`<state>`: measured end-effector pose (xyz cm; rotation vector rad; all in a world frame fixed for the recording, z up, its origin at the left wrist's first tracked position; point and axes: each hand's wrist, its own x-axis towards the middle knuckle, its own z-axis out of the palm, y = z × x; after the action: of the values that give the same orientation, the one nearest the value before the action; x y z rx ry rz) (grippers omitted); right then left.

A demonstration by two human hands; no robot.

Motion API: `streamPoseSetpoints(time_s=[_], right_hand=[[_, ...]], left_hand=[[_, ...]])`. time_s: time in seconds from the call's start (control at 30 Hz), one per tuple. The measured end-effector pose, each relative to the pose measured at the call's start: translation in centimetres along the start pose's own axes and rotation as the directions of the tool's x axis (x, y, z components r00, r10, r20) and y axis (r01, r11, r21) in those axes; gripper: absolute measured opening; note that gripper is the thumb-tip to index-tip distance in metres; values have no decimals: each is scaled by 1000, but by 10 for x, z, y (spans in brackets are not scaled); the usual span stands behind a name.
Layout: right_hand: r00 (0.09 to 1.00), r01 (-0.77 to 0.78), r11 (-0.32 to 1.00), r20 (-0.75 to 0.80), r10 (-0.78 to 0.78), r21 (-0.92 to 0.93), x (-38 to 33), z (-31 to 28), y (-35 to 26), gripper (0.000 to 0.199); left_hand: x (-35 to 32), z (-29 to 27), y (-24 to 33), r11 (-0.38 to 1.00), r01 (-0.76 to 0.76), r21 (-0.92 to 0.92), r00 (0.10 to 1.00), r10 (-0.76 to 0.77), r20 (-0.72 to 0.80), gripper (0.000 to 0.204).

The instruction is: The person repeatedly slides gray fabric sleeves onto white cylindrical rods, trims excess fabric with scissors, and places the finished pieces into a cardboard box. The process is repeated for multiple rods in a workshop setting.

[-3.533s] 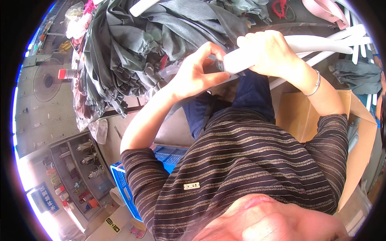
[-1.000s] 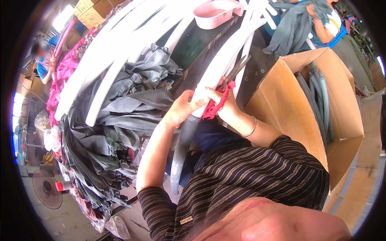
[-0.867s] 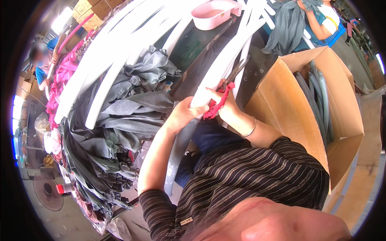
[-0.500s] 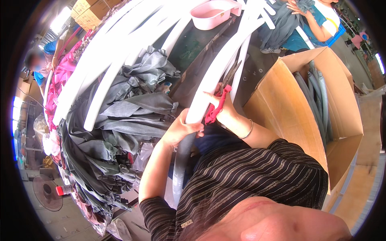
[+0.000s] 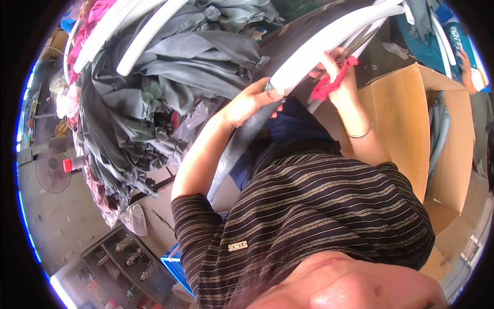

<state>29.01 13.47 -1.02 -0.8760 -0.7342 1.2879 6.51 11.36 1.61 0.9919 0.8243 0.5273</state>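
- Up front, the left hand (image 5: 252, 103) is clamped on the white tube (image 5: 329, 49).
- Just right of the tube, the right hand (image 5: 337, 72) grips red-handled scissors (image 5: 329, 82).
- Right of the tube stands a box (image 5: 411, 129).

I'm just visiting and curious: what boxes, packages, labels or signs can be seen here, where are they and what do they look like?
Cardboard box: right of the person, open, plain brown, grey strips inside.
Small label: on the striped shirt, rectangular, pale with dark print.
Blue crate: below, partly hidden.
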Motion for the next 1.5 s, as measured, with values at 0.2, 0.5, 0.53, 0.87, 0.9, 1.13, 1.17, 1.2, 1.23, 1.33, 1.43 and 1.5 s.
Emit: streamPoseSetpoints(time_s=[0.2,0.5,0.53,0.87,0.9,1.13,1.17,1.2,1.23,1.33,1.43,1.5], right_hand=[[923,-14,852,321,212,-523,-37,-31,-33,40],[777,-121,678,355,519,-725,-68,-30,-41,24],[766,-147,690,360,533,-709,-68,-29,-40,23],[737,98,545,428,522,-833,-53,-11,-20,55],[740,133,538,444,505,-833,-52,-8,-20,55],[722,185,489,455,520,-852,-44,9,-19,40],[723,165,498,448,526,-851,-42,8,-17,47],[730,150,500,436,526,-853,-42,9,-17,45],[738,135,504,426,524,-853,-42,11,-17,44],[753,120,528,424,504,-841,-40,9,-9,36],[747,4,608,406,526,-794,-39,7,-8,28],[730,-105,655,389,562,-748,-38,7,-8,23]], left_hand=[[-10,-19,9,999,-19,31,998,21,-51,35],[-8,-14,17,979,-7,203,989,37,-146,39],[-9,-13,18,974,-11,226,988,45,-148,40],[-10,-6,18,938,-28,345,984,87,-156,40],[-10,-5,18,938,-25,347,985,81,-150,40],[-4,-12,10,951,-36,308,991,74,-113,36],[-4,-13,10,958,-26,287,993,59,-104,35],[-4,-13,11,956,-29,292,992,64,-109,35],[-4,-13,11,954,-32,300,991,69,-114,35],[-3,-15,11,956,-16,294,990,56,-128,35],[-5,-15,13,962,2,272,991,34,-128,34],[-5,-16,13,966,0,257,993,32,-117,34]])
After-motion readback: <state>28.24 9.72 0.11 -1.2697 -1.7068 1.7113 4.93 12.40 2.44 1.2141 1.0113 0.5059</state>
